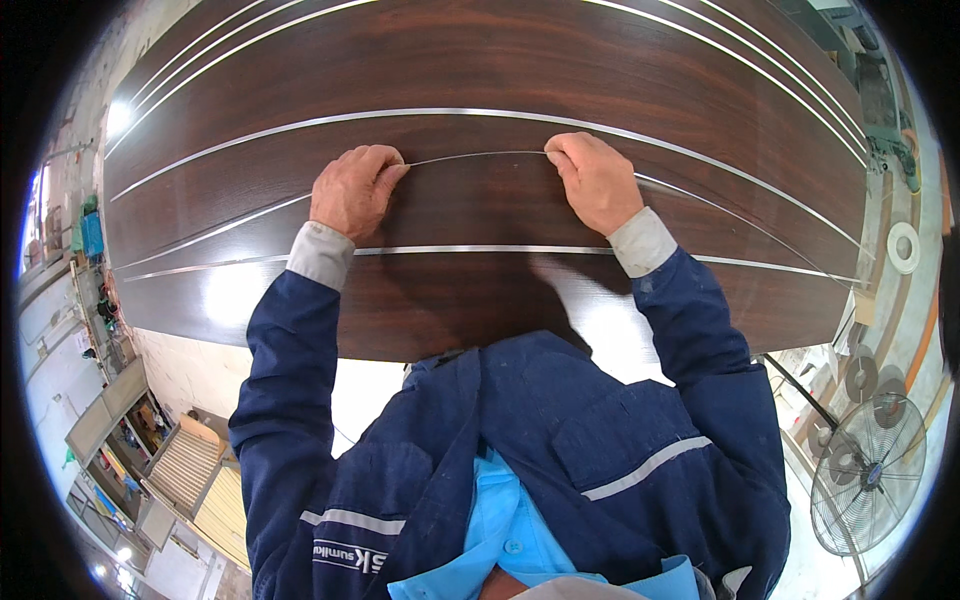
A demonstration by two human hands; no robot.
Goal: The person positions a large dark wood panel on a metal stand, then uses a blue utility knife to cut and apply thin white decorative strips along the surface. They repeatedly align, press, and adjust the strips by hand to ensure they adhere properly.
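A large dark brown wood-grain panel (460,205) lies in front of me, crossed by several silver lines. Between my hands runs a thin silver strip (478,154), seen nearly edge-on and bowed slightly above the panel. My left hand (356,190) pinches it between thumb and fingers. To the right, my right hand (597,182) pinches the same strip, which trails on toward the panel's right edge. One wider silver line (470,112) lies beyond my hands, and another silver line (480,249) crosses under my wrists.
At the lower right stands a round wire-caged fan (868,474). A white tape-like roll (903,248) is beyond the panel's right edge. Shelving with assorted items (125,455) and a slatted wooden piece (185,462) stand at the lower left.
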